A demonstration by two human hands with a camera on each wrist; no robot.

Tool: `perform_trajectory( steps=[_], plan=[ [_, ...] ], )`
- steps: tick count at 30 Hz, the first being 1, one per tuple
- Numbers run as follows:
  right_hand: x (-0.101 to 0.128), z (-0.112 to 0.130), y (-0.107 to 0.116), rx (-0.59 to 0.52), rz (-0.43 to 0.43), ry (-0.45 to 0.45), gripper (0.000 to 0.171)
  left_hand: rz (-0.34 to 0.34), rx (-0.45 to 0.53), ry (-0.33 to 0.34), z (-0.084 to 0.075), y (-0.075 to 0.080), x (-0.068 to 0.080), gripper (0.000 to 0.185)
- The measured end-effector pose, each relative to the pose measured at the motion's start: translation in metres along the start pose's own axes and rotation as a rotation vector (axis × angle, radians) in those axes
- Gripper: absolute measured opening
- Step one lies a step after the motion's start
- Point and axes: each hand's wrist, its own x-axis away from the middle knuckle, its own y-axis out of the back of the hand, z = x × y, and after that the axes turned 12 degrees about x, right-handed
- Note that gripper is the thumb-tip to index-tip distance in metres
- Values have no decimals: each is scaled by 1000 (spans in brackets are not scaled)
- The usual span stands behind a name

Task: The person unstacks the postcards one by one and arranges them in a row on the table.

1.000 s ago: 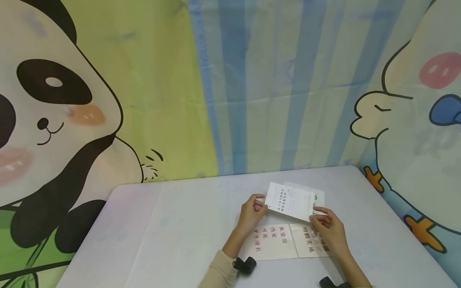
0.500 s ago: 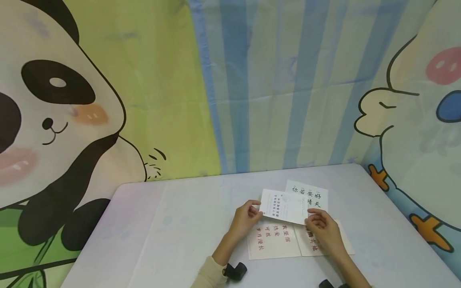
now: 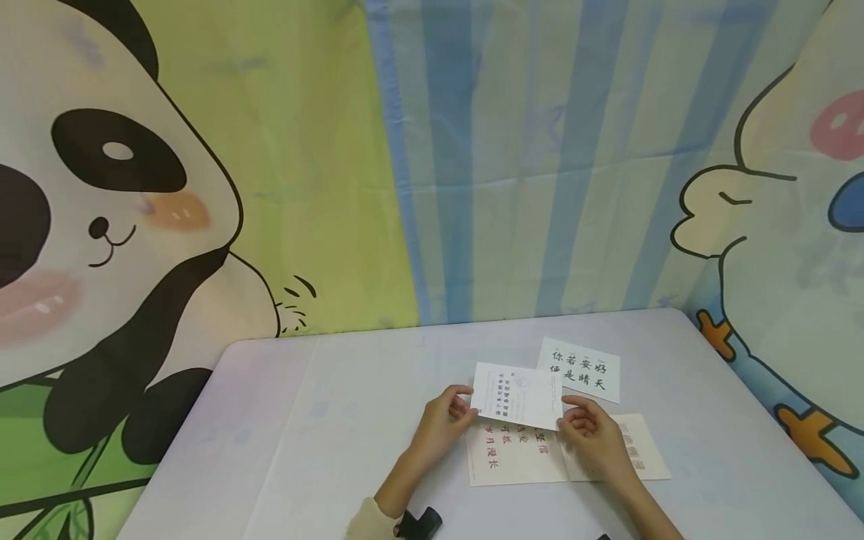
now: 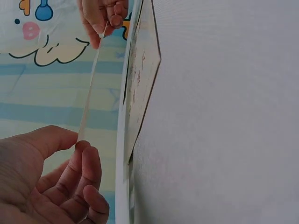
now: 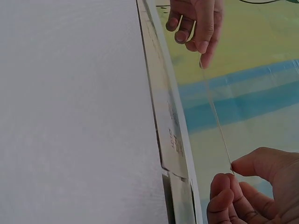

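Observation:
A white card printed with small dark characters is held above the table, tilted toward the head camera. My left hand pinches its left edge between thumb and fingers. At the opposite edge, my right hand pinches the lower corner the same way. Both wrist views show this card edge-on, as a thin line between the two hands. Below it lie two cream cards side by side: the left one has reddish-brown characters, and the right one is partly hidden by my right hand.
Behind the held card, a white card with large dark green characters lies on the white table, its left corner covered in the head view. A cartoon-printed curtain hangs along the table's far edge.
Both hands have carried the pinched card left and nearer to the body. The green-lettered card behind it, mostly covered a second ago, now shows nearly whole.

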Motion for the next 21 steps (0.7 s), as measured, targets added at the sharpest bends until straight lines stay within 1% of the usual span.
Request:
perform_trajectory(
  steps=[5,11,17,21],
  plan=[
    [3,4,-7,-2,30,-21,36,0,-14,-16,0,9,11,41],
    [8,9,-12,-36,50,5,36,-2,-16,-18,3,16,21,40],
    [11,15,-16,-61,49,48,36,-9,-3,-48,4,23,29,41],
    [13,18,-20,-90,63,50,38,-22,13,-56,3,30,35,42]
  ],
)
